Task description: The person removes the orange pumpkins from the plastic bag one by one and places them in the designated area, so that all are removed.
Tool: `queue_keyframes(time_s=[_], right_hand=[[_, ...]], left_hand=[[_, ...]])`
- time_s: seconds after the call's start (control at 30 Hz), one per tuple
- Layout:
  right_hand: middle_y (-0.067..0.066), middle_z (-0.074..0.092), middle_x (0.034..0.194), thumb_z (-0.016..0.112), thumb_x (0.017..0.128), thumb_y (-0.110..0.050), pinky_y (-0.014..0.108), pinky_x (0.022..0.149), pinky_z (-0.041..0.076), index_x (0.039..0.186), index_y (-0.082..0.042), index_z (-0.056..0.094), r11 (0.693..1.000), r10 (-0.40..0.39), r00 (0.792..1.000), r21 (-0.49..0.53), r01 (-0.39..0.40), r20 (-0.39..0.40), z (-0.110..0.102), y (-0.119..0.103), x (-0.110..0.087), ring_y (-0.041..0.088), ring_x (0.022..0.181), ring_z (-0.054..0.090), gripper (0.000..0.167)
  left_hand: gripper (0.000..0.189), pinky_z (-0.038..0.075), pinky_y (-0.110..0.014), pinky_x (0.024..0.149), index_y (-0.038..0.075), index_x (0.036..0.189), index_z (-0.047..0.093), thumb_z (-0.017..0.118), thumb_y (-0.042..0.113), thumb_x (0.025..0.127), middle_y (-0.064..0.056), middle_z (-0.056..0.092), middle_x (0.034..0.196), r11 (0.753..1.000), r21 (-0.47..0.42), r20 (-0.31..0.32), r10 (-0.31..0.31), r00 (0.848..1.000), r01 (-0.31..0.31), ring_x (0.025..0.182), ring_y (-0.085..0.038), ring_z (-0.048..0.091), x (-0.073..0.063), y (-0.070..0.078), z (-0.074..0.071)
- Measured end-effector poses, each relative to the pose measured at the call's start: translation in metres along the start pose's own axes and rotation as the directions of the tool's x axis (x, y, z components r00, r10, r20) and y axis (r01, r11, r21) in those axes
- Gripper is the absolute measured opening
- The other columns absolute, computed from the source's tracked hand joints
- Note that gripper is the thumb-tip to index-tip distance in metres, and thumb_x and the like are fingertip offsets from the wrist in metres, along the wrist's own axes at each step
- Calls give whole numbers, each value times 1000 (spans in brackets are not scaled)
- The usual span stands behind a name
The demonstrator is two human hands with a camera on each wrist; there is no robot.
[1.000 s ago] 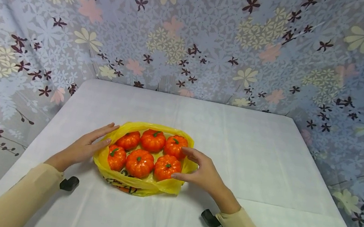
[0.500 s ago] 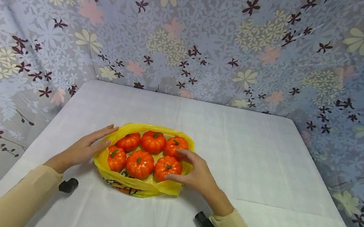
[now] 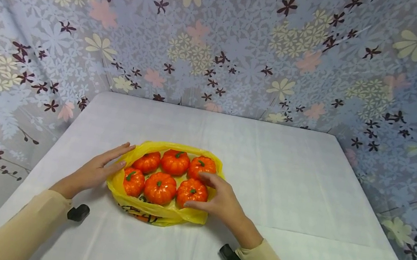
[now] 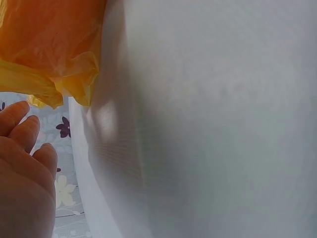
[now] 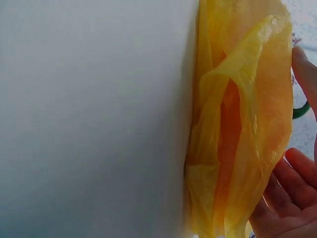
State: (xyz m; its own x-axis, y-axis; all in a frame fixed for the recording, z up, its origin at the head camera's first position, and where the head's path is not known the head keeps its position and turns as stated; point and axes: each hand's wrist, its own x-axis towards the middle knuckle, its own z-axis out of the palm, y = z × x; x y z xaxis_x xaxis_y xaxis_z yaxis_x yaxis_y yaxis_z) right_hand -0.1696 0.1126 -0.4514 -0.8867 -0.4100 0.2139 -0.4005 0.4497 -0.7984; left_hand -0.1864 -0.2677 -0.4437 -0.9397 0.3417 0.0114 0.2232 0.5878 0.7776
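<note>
A yellow plastic bag [image 3: 165, 215] with dark print lies on the table with its mouth spread wide. Inside are several small glossy orange pumpkins [image 3: 160, 187] with green stems. My left hand [image 3: 94, 172] rests along the bag's left rim, fingers extended; in the left wrist view its fingers [image 4: 25, 131] show near the yellow plastic. Over the right rim reaches my right hand [image 3: 224, 200], thumb and fingers spread apart on either side of the front right pumpkin [image 3: 191, 191]. In the right wrist view a green stem [image 5: 300, 110] shows between thumb and fingers, while the bag hides the pumpkin's body.
White cloth [image 3: 304, 182] covers the table. Floral-patterned fabric [image 3: 220, 43] hangs behind it and at both sides. A black device [image 3: 79, 212] sits at the left wrist and another black device [image 3: 230, 254] at the right wrist.
My right hand has moved left and slightly down, from the bag's right rim to around the front right pumpkin. The left hand, bag and pumpkins stay nearly where they were.
</note>
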Motion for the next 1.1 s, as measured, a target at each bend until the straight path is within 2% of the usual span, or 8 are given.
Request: queue_keyframes(time_s=[0.33, 0.5, 0.67, 0.87, 1.1], right_hand=[[4, 62, 131, 98, 63, -34, 40, 100, 51, 134, -5, 62, 997, -16, 1000, -77, 16, 6, 4, -2, -1, 21, 117, 59, 85], [3, 62, 128, 97, 65, -35, 40, 101, 51, 131, -4, 66, 991, -19, 1000, -129, 22, 25, 4, -5, -1, 22, 118, 58, 80], [1, 62, 123, 97, 65, -35, 39, 99, 52, 127, -5, 69, 991, -12, 999, -130, 17, 38, 5, -7, 0, 21, 115, 59, 74], [6, 60, 126, 97, 65, -36, 41, 100, 52, 128, -5, 68, 988, 9, 998, -151, 2, 70, 5, -8, -1, 24, 118, 57, 76], [5, 62, 125, 97, 65, -36, 39, 99, 52, 127, -5, 67, 984, -11, 998, -178, 23, 69, 5, -7, 0, 23, 116, 58, 75]], left_hand=[[54, 12, -75, 111, 23, 157, 38, 48, 39, 106, -12, 20, 166, 1000, 3, 3, -19, 1000, 18, 150, -43, 15, 1, 3, 1], [54, 11, -74, 111, 21, 157, 39, 48, 38, 106, -13, 20, 166, 1000, -4, 3, -17, 1000, 17, 150, -43, 14, 1, 3, 2], [54, 11, -74, 111, 21, 157, 38, 48, 37, 106, -14, 20, 166, 1000, -8, 4, -18, 1000, 18, 150, -43, 14, 0, 3, 1], [55, 11, -74, 112, 20, 158, 38, 48, 37, 106, -14, 19, 166, 1000, 3, 14, -25, 1000, 25, 150, -43, 14, -1, 6, -1], [54, 10, -74, 111, 22, 157, 38, 48, 37, 107, -13, 19, 166, 1000, 9, 15, -24, 1000, 24, 150, -42, 14, -1, 5, -1]])
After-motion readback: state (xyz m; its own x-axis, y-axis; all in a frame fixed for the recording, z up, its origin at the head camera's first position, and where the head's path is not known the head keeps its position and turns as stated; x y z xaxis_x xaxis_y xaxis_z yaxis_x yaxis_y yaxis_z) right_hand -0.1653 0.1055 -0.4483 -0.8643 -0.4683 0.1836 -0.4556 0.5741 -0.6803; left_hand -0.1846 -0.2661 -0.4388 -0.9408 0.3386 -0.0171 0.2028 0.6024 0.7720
